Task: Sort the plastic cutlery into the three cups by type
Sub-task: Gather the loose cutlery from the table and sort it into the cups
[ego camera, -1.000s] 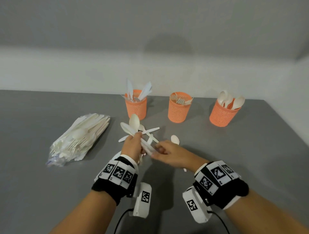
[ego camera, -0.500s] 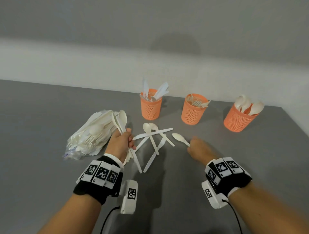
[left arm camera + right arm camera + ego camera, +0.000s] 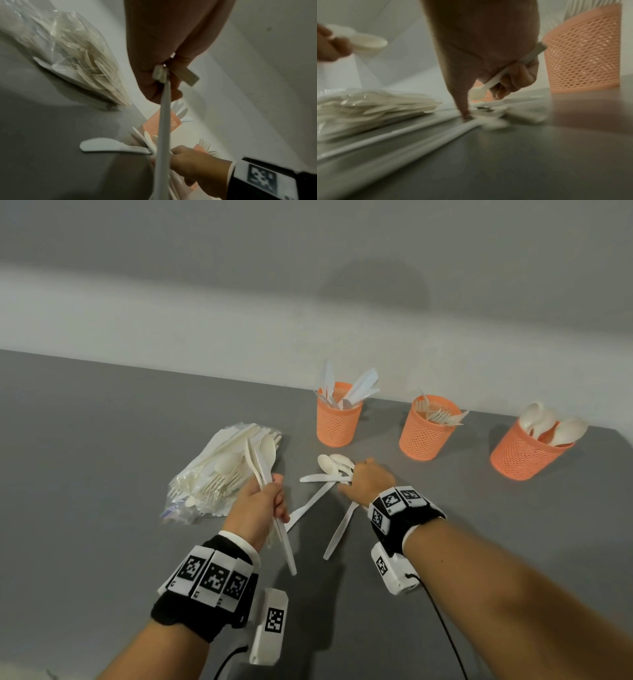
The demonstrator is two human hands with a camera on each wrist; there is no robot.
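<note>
A: What's hidden or unclear?

B: R hand fingers are out of sight in head view, behind the knuckles. R wrist view is blurred, but shows curled fingers clamping one small spoon against the palm, w/ one fingertip down among the loose cutlery on the table. Exact count of that loose pile: cannot tell, pieces overlap and R hand covers part. At least 2 spoon bowls and 3 long handles show. Contents of the plastic bag also can't be counted.

A: L hand?

B: L hand is fisted round a held bundle, bowls up, handles sticking out below the fist. Looks like 2–3 spoons; L wrist view shows handle ends only, so no firm no.

A: Change vs. earlier frames?

B: Half a sec ago R hand was right of the pile, by a lone spoon. Now it's on top of the pile, and that lone spoon is no longer lying there. L hand's grip on the bundle is unchanged. Camera swung left, so the cups sit further right in frame.

A: Counts?

B: 3 orange mesh cups along the back edge: knife cup, fork cup, spoon cup. Spoon cup shows approx. 3–4 bowls. 1 bag, left of the pile. 2 hands, each w/ a tagged wristband.
</note>
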